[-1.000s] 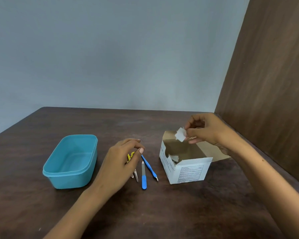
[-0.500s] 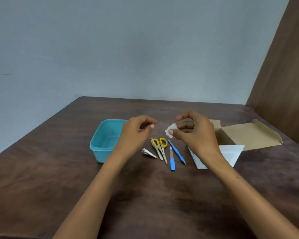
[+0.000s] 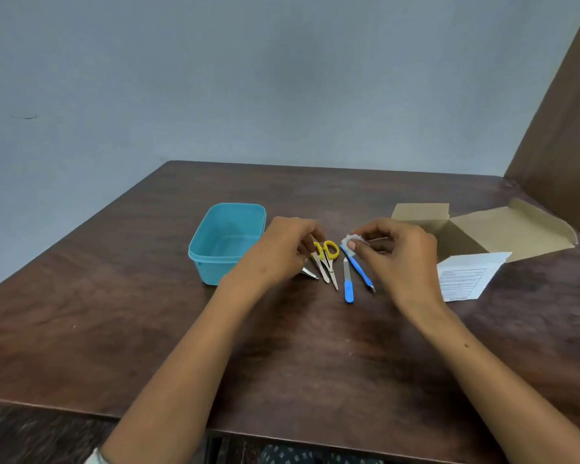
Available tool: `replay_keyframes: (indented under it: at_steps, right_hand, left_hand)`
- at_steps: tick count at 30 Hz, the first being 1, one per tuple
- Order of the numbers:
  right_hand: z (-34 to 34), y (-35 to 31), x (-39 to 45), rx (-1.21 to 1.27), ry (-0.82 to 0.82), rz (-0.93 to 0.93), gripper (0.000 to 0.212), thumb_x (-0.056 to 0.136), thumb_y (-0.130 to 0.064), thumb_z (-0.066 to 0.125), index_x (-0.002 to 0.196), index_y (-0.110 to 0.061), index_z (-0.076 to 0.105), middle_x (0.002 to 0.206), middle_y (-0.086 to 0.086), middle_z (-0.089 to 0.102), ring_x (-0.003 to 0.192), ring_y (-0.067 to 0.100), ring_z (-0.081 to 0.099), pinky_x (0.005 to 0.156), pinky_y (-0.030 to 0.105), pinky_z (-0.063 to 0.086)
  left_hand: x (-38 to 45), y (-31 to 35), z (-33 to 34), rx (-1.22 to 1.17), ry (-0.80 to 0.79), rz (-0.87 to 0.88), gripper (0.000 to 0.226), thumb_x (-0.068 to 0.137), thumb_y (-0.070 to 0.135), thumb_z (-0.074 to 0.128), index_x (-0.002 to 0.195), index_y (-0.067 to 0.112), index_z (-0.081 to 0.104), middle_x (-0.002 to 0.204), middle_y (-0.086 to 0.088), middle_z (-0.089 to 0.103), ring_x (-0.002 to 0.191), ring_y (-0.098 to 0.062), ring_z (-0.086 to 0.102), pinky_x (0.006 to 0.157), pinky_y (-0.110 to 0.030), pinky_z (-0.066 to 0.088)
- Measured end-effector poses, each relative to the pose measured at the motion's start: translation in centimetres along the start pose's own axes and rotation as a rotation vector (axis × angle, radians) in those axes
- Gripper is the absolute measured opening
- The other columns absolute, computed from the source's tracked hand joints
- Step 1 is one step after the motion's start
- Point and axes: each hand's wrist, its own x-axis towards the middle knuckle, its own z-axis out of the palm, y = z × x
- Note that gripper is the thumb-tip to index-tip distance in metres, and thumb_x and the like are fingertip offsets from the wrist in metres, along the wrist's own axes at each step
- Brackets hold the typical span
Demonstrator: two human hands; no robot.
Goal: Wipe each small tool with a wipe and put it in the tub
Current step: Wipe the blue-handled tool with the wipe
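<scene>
A small white wipe (image 3: pixel 350 243) is pinched in the fingertips of my right hand (image 3: pixel 400 257), held just above the tools. My left hand (image 3: pixel 282 251) hovers low over the left end of the tool row, fingers curled by the yellow-handled scissors (image 3: pixel 327 259); whether it grips anything is unclear. A metal nail clipper (image 3: pixel 310 273) pokes out from under it. A blue-handled file (image 3: pixel 348 284) and a long blue tool (image 3: pixel 360 271) lie to the right. The teal tub (image 3: pixel 211 262) stands left of the tools.
An open cardboard wipe box (image 3: pixel 482 236) with a white printed side (image 3: pixel 466 279) stands at the right. A brown panel (image 3: pixel 563 128) rises behind it. The table's front edge (image 3: pixel 282 433) runs near my body, its left edge slanting away.
My right hand carried the wipe from the box over to the tools. My left hand lowered toward the scissors and clipper. The camera view shifted and pulled back.
</scene>
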Motion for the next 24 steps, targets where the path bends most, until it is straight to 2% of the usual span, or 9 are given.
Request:
replay_keyframes:
  at_steps: [5, 8, 10, 13, 15, 17, 19, 21, 24]
  right_hand:
    - [0.2, 0.4, -0.3, 0.007, -0.026, 0.016, 0.006, 0.076, -0.014, 0.076, 0.077, -0.017, 0.072, 0.071, -0.012, 0.068, 0.069, -0.002, 0.065, 0.066, 0.013, 0.052]
    - [0.6, 0.5, -0.4, -0.008, -0.067, 0.022, 0.009, 0.076, -0.014, 0.076, 0.076, -0.020, 0.070, 0.072, -0.011, 0.068, 0.070, -0.001, 0.065, 0.067, 0.018, 0.054]
    - [0.6, 0.7, -0.4, -0.005, -0.069, 0.026, 0.009, 0.077, -0.013, 0.076, 0.076, -0.020, 0.070, 0.073, -0.010, 0.068, 0.070, -0.001, 0.065, 0.068, 0.020, 0.055]
    - [0.5, 0.7, -0.3, -0.007, -0.053, 0.012, 0.007, 0.076, -0.012, 0.076, 0.076, -0.017, 0.070, 0.071, -0.010, 0.068, 0.069, -0.001, 0.065, 0.066, 0.016, 0.054]
    - [0.4, 0.7, -0.2, -0.008, -0.034, 0.009, 0.006, 0.076, -0.011, 0.075, 0.077, -0.015, 0.071, 0.071, -0.009, 0.068, 0.069, -0.001, 0.065, 0.065, 0.015, 0.053]
    - [0.2, 0.8, 0.0, -0.018, -0.018, 0.016, 0.005, 0.076, -0.011, 0.075, 0.076, -0.014, 0.071, 0.072, -0.007, 0.069, 0.068, 0.000, 0.065, 0.065, 0.015, 0.052]
    - [0.0, 0.9, 0.1, -0.034, 0.003, 0.017, 0.005, 0.076, -0.011, 0.074, 0.075, -0.014, 0.071, 0.072, -0.006, 0.069, 0.067, 0.003, 0.065, 0.065, 0.016, 0.051]
    - [-0.2, 0.9, 0.2, -0.065, 0.023, 0.012, 0.004, 0.078, -0.012, 0.072, 0.076, -0.014, 0.070, 0.074, -0.005, 0.070, 0.069, 0.005, 0.065, 0.065, 0.019, 0.051]
    - [-0.4, 0.8, 0.3, -0.115, 0.027, 0.009, 0.002, 0.080, -0.012, 0.071, 0.078, -0.013, 0.070, 0.077, -0.004, 0.071, 0.072, 0.007, 0.065, 0.066, 0.019, 0.051]
  left_hand:
    - [-0.2, -0.2, -0.2, 0.312, -0.067, 0.024, 0.036, 0.079, 0.001, 0.067, 0.111, 0.017, 0.068, 0.111, -0.002, 0.068, 0.103, -0.019, 0.061, 0.090, -0.028, 0.048]
    - [-0.1, -0.5, -0.3, 0.557, -0.121, 0.091, 0.034, 0.081, 0.020, 0.071, 0.114, 0.026, 0.067, 0.113, 0.005, 0.068, 0.110, -0.016, 0.057, 0.109, -0.028, 0.026]
    - [0.0, -0.6, -0.2, 0.613, -0.144, 0.118, 0.032, 0.083, 0.023, 0.068, 0.115, 0.027, 0.066, 0.114, 0.008, 0.068, 0.113, -0.012, 0.057, 0.116, -0.029, 0.008]
    - [0.1, -0.5, 0.0, 0.599, -0.125, 0.154, 0.032, 0.084, 0.022, 0.067, 0.116, 0.026, 0.066, 0.114, 0.008, 0.069, 0.112, -0.011, 0.058, 0.117, -0.029, 0.009]
    - [0.1, -0.4, 0.3, 0.558, -0.108, 0.168, 0.030, 0.084, 0.025, 0.067, 0.114, 0.025, 0.067, 0.111, 0.005, 0.070, 0.109, -0.015, 0.059, 0.113, -0.030, 0.020]
    - [0.1, -0.1, 0.8, 0.453, -0.050, 0.188, 0.026, 0.083, 0.028, 0.067, 0.109, 0.025, 0.070, 0.104, 0.003, 0.071, 0.101, -0.019, 0.061, 0.094, -0.027, 0.040]
    - [0.1, 0.6, 1.4, 0.354, 0.016, 0.232, 0.021, 0.082, 0.033, 0.068, 0.100, 0.024, 0.073, 0.097, 0.002, 0.072, 0.092, -0.019, 0.062, 0.074, -0.024, 0.038]
    - [0.0, 1.3, 2.3, 0.319, 0.051, 0.240, 0.024, 0.081, 0.043, 0.067, 0.090, 0.022, 0.074, 0.088, 0.004, 0.069, 0.084, -0.015, 0.060, 0.069, -0.023, 0.031]
    - [-0.4, 1.8, 3.6, 0.302, 0.073, 0.178, 0.043, 0.071, 0.064, 0.065, 0.076, 0.022, 0.072, 0.076, 0.007, 0.063, 0.075, -0.012, 0.053, 0.067, -0.025, 0.027]
